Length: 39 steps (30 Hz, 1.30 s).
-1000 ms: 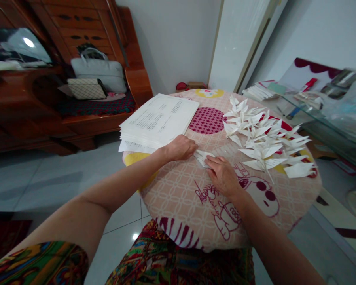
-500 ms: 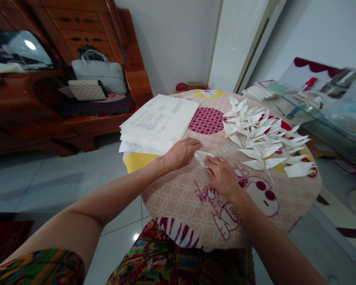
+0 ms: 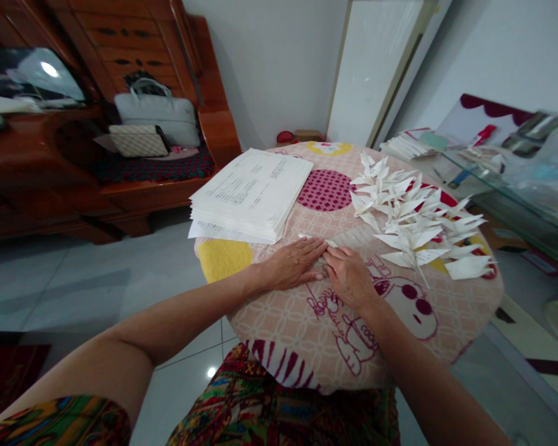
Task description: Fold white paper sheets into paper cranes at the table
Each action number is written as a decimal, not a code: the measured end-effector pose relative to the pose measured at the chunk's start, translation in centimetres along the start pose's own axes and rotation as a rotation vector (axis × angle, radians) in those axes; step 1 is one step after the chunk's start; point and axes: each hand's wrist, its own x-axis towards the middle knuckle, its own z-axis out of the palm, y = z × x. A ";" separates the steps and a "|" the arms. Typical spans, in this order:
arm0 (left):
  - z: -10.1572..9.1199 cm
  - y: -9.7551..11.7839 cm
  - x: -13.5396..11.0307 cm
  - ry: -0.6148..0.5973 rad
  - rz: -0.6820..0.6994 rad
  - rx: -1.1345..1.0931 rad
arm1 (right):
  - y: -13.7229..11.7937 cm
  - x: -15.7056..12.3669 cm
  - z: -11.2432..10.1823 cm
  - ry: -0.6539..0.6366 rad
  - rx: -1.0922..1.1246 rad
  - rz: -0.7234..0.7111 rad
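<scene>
My left hand (image 3: 295,265) lies flat on the cloth-covered table, fingers stretched out over a small folded piece of white paper (image 3: 331,243). Most of that paper is hidden beneath the hands; only edges show. From the other side my right hand (image 3: 348,272) grips it with curled fingers, its fingertips against the left hand's. A see-through ridged strip (image 3: 357,235) rests on the cloth just beyond my right hand. To the right lies a cluster of folded paper cranes (image 3: 407,207) with pointed wings. Behind my left hand is a stack of printed sheets (image 3: 255,192).
The round table wears a patterned cloth (image 3: 270,310). On the right, a glass-topped stand (image 3: 506,186) holds papers and plastic bags close to the table. A wooden bench (image 3: 218,127) with a grey bag (image 3: 160,118) stands at the back left.
My left hand has come down and toward me, from just behind the folded paper to lying flat over it. My right hand has stayed nearly in place.
</scene>
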 end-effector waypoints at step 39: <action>-2.1 -4.4 2.3 0.214 -0.468 -0.084 | 0.6 0.0 0.4 0.046 0.034 -0.003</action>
